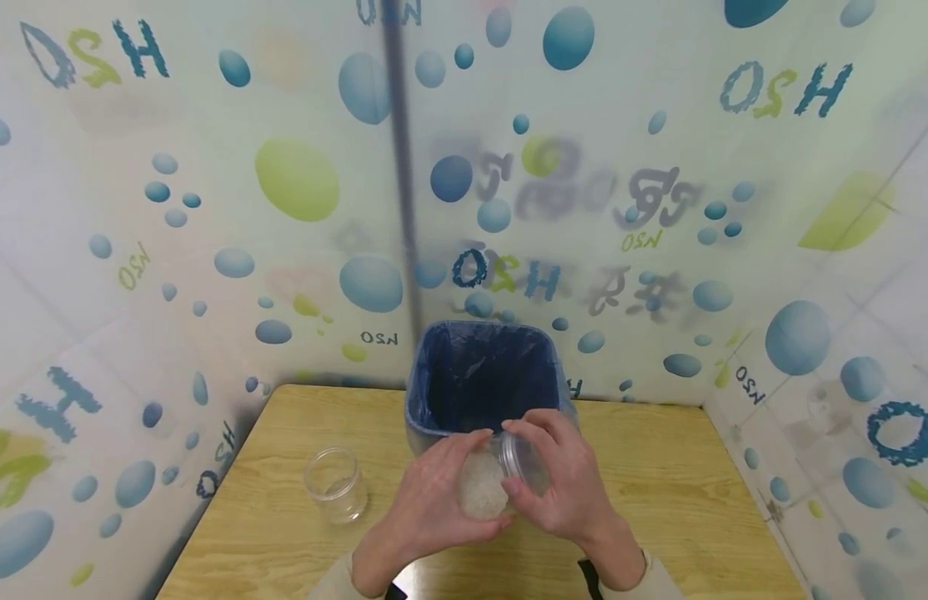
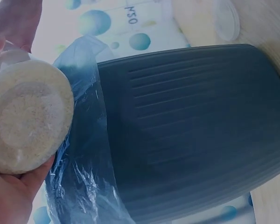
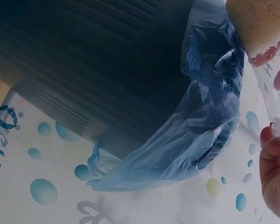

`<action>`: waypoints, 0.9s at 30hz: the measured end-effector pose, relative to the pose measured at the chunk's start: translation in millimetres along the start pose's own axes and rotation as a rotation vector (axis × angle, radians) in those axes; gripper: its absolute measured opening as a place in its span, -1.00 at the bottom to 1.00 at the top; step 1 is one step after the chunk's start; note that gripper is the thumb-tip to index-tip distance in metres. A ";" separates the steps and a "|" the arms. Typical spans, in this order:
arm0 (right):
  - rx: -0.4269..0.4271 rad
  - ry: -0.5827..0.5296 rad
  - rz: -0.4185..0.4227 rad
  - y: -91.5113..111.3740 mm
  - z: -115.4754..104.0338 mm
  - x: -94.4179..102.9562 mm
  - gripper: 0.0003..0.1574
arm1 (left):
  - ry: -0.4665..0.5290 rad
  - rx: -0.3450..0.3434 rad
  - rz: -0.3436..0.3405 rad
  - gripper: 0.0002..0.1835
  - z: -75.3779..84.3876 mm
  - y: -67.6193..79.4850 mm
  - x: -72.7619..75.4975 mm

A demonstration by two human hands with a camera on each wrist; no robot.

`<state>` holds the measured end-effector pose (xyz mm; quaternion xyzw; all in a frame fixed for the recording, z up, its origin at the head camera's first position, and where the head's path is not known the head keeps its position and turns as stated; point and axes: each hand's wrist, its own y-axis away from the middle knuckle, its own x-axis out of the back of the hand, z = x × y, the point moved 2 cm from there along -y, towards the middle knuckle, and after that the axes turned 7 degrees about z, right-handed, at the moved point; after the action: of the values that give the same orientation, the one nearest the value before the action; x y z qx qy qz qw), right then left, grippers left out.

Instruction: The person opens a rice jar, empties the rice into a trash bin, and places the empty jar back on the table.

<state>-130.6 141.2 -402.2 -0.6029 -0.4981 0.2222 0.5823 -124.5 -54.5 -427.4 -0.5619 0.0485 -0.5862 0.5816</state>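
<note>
A clear jar [image 1: 482, 485] partly filled with pale, rice-like grains is held tilted just in front of the bin. My left hand [image 1: 432, 502] grips its body, fingers and thumb curled around the side. In the left wrist view the grains [image 2: 30, 121] show through the jar's round bottom. At the other end my right hand [image 1: 572, 479] grips a clear ribbed lid [image 1: 537, 471] at the jar's mouth. The right wrist view shows the right fingers [image 3: 276, 154] curled at the threaded neck. An empty clear jar [image 1: 342, 492] stands on the table, left of my left hand.
A grey bin [image 1: 420, 437] with a blue plastic liner [image 1: 494, 358] stands at the back of the wooden table [image 1: 659, 483], right beyond my hands. Patterned curtain-like walls [image 1: 306, 275] enclose the table behind and on both sides.
</note>
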 end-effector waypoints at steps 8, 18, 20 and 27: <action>0.110 -0.073 -0.007 -2.4 3.5 1.6 -0.33 | 0.084 0.021 -0.034 0.00 -0.7 1.5 -0.1; 0.174 -0.126 -0.092 -8.5 4.5 8.2 -0.30 | 0.117 0.005 -0.037 0.05 -0.3 0.4 3.5; 0.176 -0.153 -0.109 -9.7 4.1 9.8 -0.31 | 0.080 -0.009 -0.010 0.06 0.8 -0.4 5.2; 0.072 -0.093 -0.193 -9.4 -0.9 16.7 -0.17 | -0.110 -0.098 0.146 0.11 3.3 -3.6 7.8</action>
<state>-126.2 153.5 -388.1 -0.5196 -0.5721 0.2105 0.5987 -122.0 -57.1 -419.0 -0.6160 0.0861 -0.5074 0.5964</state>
